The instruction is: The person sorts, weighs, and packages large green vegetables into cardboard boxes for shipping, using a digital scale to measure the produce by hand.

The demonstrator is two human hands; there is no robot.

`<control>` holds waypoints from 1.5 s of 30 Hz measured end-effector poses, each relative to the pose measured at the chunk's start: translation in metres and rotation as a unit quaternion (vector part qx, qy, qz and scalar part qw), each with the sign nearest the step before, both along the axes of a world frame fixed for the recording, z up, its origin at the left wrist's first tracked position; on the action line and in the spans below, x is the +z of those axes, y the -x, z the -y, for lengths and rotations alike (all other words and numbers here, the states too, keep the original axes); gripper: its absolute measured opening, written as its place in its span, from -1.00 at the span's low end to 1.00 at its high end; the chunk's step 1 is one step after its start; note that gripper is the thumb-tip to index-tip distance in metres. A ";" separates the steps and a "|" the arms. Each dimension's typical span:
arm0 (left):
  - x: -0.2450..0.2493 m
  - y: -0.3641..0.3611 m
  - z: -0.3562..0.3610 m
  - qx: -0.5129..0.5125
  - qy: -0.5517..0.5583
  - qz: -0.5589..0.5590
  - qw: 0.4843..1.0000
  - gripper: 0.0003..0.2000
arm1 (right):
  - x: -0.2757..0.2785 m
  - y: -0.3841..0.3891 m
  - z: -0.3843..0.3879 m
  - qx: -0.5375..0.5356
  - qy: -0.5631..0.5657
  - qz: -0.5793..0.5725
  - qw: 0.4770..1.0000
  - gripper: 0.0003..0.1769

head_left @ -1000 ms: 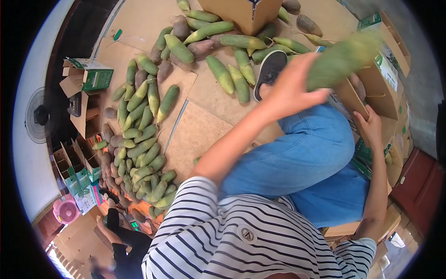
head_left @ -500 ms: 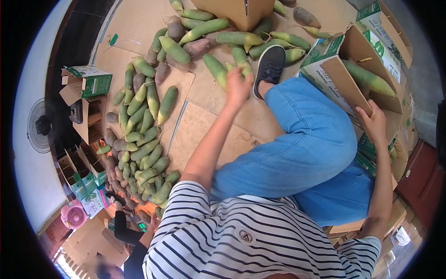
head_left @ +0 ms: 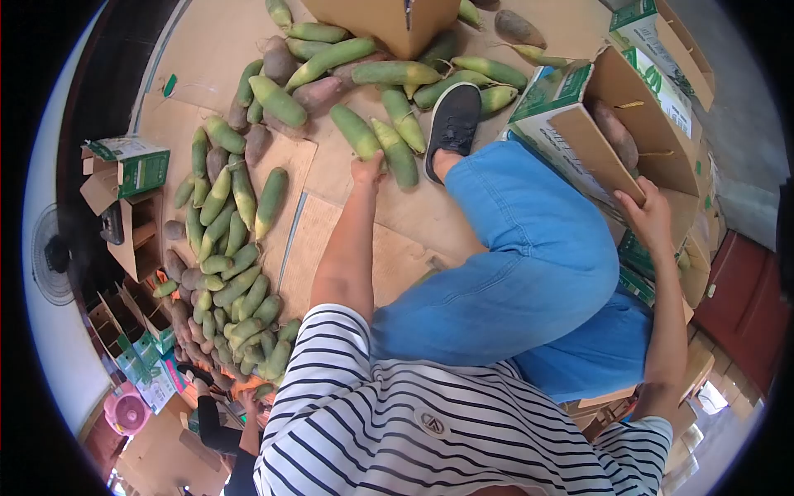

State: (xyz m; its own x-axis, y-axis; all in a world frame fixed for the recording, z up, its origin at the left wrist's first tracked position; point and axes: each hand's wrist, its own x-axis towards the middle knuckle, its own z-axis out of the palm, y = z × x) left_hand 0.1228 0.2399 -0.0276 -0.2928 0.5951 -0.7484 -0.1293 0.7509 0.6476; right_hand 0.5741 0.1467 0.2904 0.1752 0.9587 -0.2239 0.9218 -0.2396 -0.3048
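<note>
My left hand [head_left: 369,169] is closed around the near end of a green radish [head_left: 353,131] lying on the cardboard-covered floor. Two more green radishes [head_left: 397,154] lie just right of it, by my dark shoe [head_left: 455,120]. With my right hand [head_left: 648,213] I grip the upper edge of an open cardboard box [head_left: 591,153] with green and white printing. Inside that box a reddish-brown radish [head_left: 614,136] shows; the box's depths are hidden.
A large pile of green and reddish radishes [head_left: 240,285] spreads on the left. Another carton [head_left: 397,21] stands at the top. Opened boxes [head_left: 136,169], a fan [head_left: 56,248] and a pink fan [head_left: 126,411] are farther left. Another person's arm [head_left: 251,422] shows at lower left.
My left hand has moved left and down onto the end of a radish. In the box, the green radish seen before no longer shows; a reddish one does. My right hand stays on the box edge.
</note>
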 end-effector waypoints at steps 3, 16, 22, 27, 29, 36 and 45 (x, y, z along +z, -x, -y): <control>0.017 0.005 -0.001 -0.024 0.000 0.045 0.999 -0.66 | -0.001 -0.002 0.000 0.010 -0.004 0.020 1.000 -0.60; 0.165 -0.002 0.098 -0.199 -0.106 0.200 0.954 -0.68 | -0.001 -0.015 0.007 0.040 -0.006 0.018 0.999 -0.56; 0.308 -0.079 0.034 -0.374 -0.330 0.123 0.858 -0.39 | -0.002 -0.015 0.011 0.038 -0.024 0.018 0.999 -0.55; 0.385 -0.184 -0.018 -0.503 -0.465 0.113 0.719 -0.41 | -0.008 -0.017 0.023 0.100 -0.124 0.044 0.986 -0.61; 0.383 -0.221 -0.037 -0.560 -0.478 0.072 0.673 -0.45 | -0.016 -0.015 0.027 0.156 -0.194 0.065 0.966 -0.64; 0.377 -0.231 0.002 -0.531 -0.512 -0.091 0.669 -0.55 | -0.003 -0.002 0.025 0.172 -0.250 0.032 0.952 -0.67; 0.438 -0.192 0.088 -0.656 -0.547 -0.197 0.482 -0.52 | 0.004 -0.006 0.021 0.154 -0.212 0.021 0.965 -0.69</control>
State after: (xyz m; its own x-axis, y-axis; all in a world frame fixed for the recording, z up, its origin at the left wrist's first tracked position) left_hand 0.3151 0.1516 0.4106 0.8807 0.4368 0.1833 0.2860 -0.7988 0.5293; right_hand 0.5798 0.1260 0.2948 -0.1318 0.9708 0.2007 0.9431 0.1851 -0.2762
